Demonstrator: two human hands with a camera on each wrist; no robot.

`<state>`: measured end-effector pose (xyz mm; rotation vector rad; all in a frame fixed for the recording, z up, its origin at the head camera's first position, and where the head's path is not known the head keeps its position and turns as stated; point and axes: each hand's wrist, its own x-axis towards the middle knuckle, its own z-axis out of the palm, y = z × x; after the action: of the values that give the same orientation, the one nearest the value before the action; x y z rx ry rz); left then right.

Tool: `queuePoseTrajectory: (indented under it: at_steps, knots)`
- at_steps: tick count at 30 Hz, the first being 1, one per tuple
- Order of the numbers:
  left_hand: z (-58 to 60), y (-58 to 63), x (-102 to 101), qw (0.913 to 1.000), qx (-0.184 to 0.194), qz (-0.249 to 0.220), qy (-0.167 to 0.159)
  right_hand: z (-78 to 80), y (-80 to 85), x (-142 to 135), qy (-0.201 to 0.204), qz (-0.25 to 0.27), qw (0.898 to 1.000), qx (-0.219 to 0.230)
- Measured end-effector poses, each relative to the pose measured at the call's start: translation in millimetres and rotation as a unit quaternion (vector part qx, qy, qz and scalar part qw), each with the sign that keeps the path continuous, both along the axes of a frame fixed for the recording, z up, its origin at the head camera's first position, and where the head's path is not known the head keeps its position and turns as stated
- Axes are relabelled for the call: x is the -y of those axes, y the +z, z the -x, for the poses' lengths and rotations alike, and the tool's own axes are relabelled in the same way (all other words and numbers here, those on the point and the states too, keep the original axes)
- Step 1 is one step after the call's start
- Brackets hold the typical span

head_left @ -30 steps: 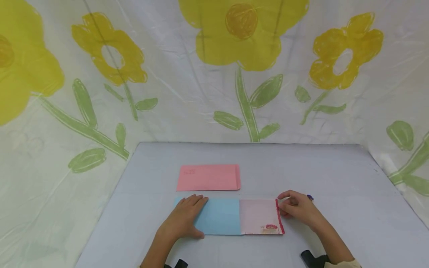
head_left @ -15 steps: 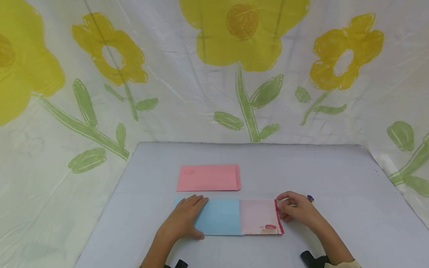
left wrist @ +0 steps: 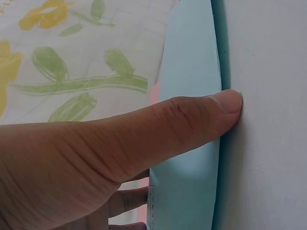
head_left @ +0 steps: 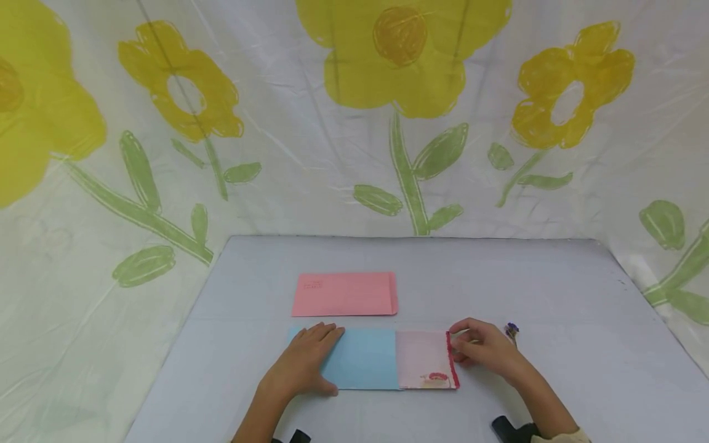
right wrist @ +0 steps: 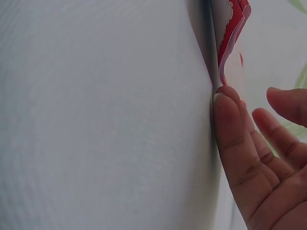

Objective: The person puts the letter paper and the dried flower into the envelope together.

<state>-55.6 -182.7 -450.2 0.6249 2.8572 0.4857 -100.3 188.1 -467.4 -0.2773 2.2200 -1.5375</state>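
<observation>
Light-blue envelope (head_left: 365, 358) lies on the pale table (head_left: 559, 295), its 9-o'clock end under a left hand (head_left: 309, 357), fingers spread, seemingly anchoring it; pink red-edged card (head_left: 420, 354) juts at 3 o'clock, the right hand (head_left: 486, 348) touching that edge with loosely bent, unclosed fingers, perhaps guiding it.

I count two hands (head_left: 301, 360) (head_left: 482, 347) from my station, one blue envelope (head_left: 365, 357), one pink card (head_left: 422, 354) and one pink envelope (head_left: 343, 295) at lower centre, one purple flower (head_left: 512, 327) at lower right, two black wrist fittings (head_left: 300, 436) (head_left: 511, 429) at bottom, one surface (head_left: 471, 277), four yellow printed flowers (head_left: 55, 98) (head_left: 163, 46) (head_left: 396, 83) (head_left: 600, 67) across the top.
</observation>
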Motion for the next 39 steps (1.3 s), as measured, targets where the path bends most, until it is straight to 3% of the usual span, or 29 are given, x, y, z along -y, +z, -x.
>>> queuePoseTrajectory:
  at_steps: [20, 30, 39]
  knots:
    - [-0.4, 1.9, -0.2, 1.0, 0.003, -0.001, 0.003, -0.2, 1.5, 12.3, 0.017, 0.032, 0.999, 0.015]
    - [-0.9, 1.8, 0.0, 1.0, 0.004, 0.002, 0.002, -5.3, 27.8, 23.5, 0.042, 0.045, 0.998, 0.016]
    - [0.0, 2.1, 0.1, 1.0, 0.005, 0.002, -0.002, -5.6, 29.7, 30.1, 0.037, 0.04, 0.998, 0.024]
